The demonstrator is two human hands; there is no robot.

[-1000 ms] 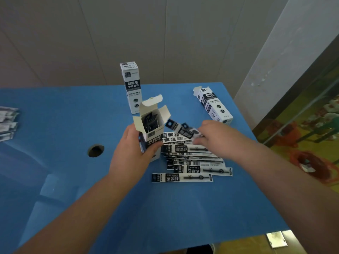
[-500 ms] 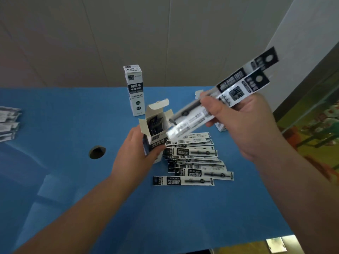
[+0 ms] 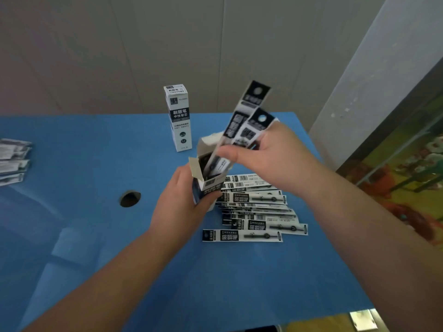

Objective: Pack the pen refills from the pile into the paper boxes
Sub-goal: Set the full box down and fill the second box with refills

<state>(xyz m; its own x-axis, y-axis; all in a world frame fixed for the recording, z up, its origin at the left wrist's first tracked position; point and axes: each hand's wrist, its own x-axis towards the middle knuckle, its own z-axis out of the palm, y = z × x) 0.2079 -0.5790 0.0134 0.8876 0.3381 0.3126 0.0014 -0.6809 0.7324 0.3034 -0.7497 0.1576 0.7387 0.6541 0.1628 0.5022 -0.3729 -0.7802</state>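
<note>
The two pen refills [image 3: 242,130] in the right hand [image 3: 271,159] are kinda blurry, pinched tight, lower ends hidden inside the open box [image 3: 208,178], which already has dark refills in it. The left hand [image 3: 182,207] grips that box upright on the blue table [image 3: 96,164]. The pile [image 3: 259,212] sits just right of it, a closed box [image 3: 178,116] stands farther back, and more packets [image 3: 13,161] are cut off at far left.

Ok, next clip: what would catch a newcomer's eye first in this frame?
Probably the two packaged refills sticking up at centre, pinched by the right hand with their lower ends entering the open paper box, which the left hand grips. Next, the pile of refills fanned across the blue table just right of that box, and the closed box standing upright behind.
</note>
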